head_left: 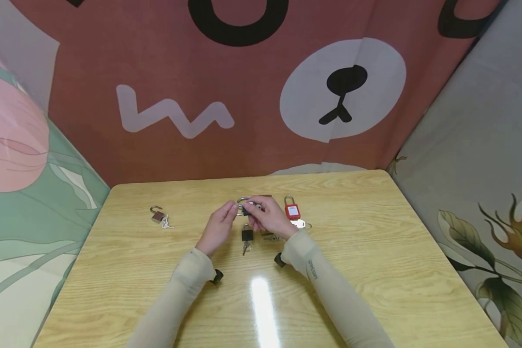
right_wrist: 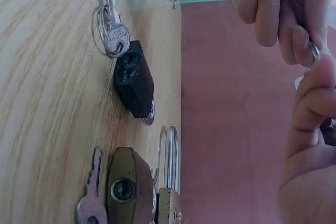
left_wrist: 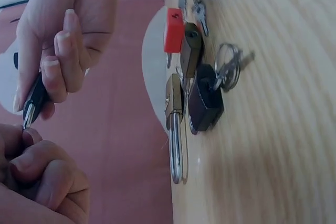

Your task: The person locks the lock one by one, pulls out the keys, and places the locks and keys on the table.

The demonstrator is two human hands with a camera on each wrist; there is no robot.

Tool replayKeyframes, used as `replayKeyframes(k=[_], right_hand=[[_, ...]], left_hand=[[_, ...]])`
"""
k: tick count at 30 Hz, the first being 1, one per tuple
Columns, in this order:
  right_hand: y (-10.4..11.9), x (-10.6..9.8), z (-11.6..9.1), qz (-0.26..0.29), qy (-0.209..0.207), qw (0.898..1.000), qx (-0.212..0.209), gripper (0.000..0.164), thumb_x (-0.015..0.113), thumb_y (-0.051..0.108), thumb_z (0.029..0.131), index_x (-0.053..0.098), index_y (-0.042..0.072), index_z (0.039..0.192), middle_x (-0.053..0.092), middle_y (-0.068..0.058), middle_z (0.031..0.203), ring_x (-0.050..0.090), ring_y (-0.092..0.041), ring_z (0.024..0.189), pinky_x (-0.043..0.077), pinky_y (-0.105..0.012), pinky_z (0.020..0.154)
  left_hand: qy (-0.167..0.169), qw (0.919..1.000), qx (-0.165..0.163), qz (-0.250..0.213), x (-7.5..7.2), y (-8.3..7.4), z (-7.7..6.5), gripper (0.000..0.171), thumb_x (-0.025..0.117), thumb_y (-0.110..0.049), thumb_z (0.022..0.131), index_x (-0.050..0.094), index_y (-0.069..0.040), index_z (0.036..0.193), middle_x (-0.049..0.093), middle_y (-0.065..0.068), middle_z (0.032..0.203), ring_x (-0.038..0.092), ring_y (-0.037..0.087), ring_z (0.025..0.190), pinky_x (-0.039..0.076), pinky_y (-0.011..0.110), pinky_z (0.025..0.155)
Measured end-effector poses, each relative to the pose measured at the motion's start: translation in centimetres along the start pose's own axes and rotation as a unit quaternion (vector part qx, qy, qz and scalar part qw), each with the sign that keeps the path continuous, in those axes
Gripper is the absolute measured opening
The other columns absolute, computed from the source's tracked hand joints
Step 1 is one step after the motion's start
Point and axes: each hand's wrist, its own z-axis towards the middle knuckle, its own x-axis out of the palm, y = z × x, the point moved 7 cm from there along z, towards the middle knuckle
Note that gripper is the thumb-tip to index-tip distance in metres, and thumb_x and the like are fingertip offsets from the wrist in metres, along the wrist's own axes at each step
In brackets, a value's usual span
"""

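A black padlock [head_left: 247,211] with a silver shackle is held up between both hands, above the table. My left hand [head_left: 219,227] pinches the shackle end between thumb and finger; the other fingers are curled. My right hand [head_left: 269,216] grips the dark body [left_wrist: 35,97] in the left wrist view. In the right wrist view, fingers hide most of the padlock. Below the hands lies another black padlock [head_left: 247,235] with keys on a ring [right_wrist: 116,40]. Beside it are a brass padlock [right_wrist: 128,179] and a long-shackled brass padlock [left_wrist: 174,95], partly covered by my right hand in the head view.
A red padlock [head_left: 293,211] with a white label lies right of the hands, with keys close by. Far left on the wooden table [head_left: 113,270] is a brown padlock [head_left: 158,217] with its shackle swung open and keys [head_left: 166,223] beside it. Printed cloth hangs behind the table.
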Motion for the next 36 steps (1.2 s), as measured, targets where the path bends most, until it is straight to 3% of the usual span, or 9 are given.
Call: replayKeyframes(k=[3,8,10,12,14,19,27,31,36], right_hand=[[0.2,0.0,0.0,-0.007,-0.008,1.0,-0.015,0.029,0.055,0.02,0.109,0.067,-0.006,0.112,0.06,-0.003,0.062,0.053,-0.054,0.056,0.044,-0.035,0.04],[0.3,0.2,-0.1,-0.003,-0.016,0.999,-0.033,0.026,0.057,0.02,0.108,0.068,-0.004,0.103,0.061,-0.005,0.062,0.056,-0.038,0.048,0.043,-0.042,0.039],[0.3,0.2,-0.1,-0.003,-0.018,0.999,-0.03,0.027,0.059,0.021,0.108,0.068,-0.004,0.102,0.061,-0.005,0.063,0.057,-0.039,0.049,0.044,-0.046,0.041],[0.3,0.1,-0.2,-0.003,-0.02,0.999,-0.026,0.026,0.06,0.022,0.107,0.068,-0.002,0.101,0.061,-0.006,0.064,0.057,-0.05,0.055,0.045,-0.04,0.041],[0.6,-0.2,-0.3,-0.01,-0.024,0.999,-0.028,0.027,0.061,0.022,0.107,0.068,-0.004,0.104,0.062,-0.007,0.065,0.057,-0.05,0.056,0.047,-0.036,0.042],[0.7,-0.6,-0.3,-0.025,-0.028,0.999,-0.033,0.026,0.061,0.021,0.106,0.069,-0.003,0.103,0.062,-0.006,0.066,0.059,-0.026,0.051,0.048,-0.031,0.043],[1.9,-0.6,0.1,-0.03,-0.007,0.998,-0.05,0.019,0.061,0.02,0.107,0.071,0.006,0.1,0.063,-0.007,0.064,0.056,-0.051,0.056,0.05,-0.043,0.044],[1.8,-0.6,0.2,-0.019,0.01,0.999,-0.048,0.021,0.059,0.018,0.108,0.07,0.004,0.098,0.064,-0.008,0.066,0.06,-0.042,0.054,0.053,-0.053,0.048],[1.2,-1.2,0.1,0.003,0.014,0.999,-0.034,0.024,0.056,0.022,0.109,0.07,0.003,0.106,0.066,-0.009,0.074,0.065,-0.022,0.058,0.06,-0.042,0.054]], left_hand=[[-0.009,0.9999,0.003,0.004,0.1,-0.1,0.1,0.029,0.044,-0.026,0.113,0.05,-0.013,0.088,0.04,0.003,0.077,0.038,0.02,0.069,0.036,0.03,0.062],[-0.016,0.9998,0.011,0.01,0.1,-0.3,0.0,0.03,0.046,-0.026,0.112,0.051,-0.012,0.087,0.038,0.002,0.075,0.037,0.018,0.068,0.034,0.028,0.061],[-0.015,0.9997,0.012,0.012,0.2,-0.3,0.0,0.03,0.046,-0.027,0.112,0.052,-0.011,0.088,0.039,0.002,0.075,0.037,0.018,0.068,0.034,0.028,0.06],[-0.013,0.9997,0.015,0.013,0.3,-0.4,0.0,0.03,0.046,-0.027,0.113,0.052,-0.01,0.088,0.039,0.002,0.075,0.037,0.019,0.068,0.033,0.028,0.06],[-0.014,0.9997,0.021,0.008,0.4,-0.6,0.1,0.031,0.046,-0.027,0.112,0.053,-0.01,0.088,0.039,0.002,0.074,0.037,0.018,0.067,0.033,0.028,0.06],[-0.004,0.9995,0.033,-0.002,0.9,-0.8,0.3,0.032,0.045,-0.03,0.113,0.05,-0.012,0.086,0.038,0.001,0.072,0.036,0.016,0.064,0.031,0.026,0.057],[0.02,0.9973,0.013,-0.07,0.6,-0.5,0.6,0.031,0.044,-0.033,0.113,0.061,-0.009,0.1,0.041,0.0,0.067,0.037,0.014,0.055,0.032,0.024,0.051],[0.028,0.9971,0.006,-0.071,0.5,-0.2,0.8,0.034,0.045,-0.033,0.112,0.057,-0.009,0.092,0.042,-0.001,0.068,0.037,0.013,0.055,0.031,0.023,0.051],[0.021,0.9956,0.012,-0.09,0.2,-0.1,0.8,0.036,0.046,-0.032,0.112,0.052,-0.009,0.086,0.04,-0.002,0.063,0.037,0.012,0.053,0.031,0.023,0.05]])
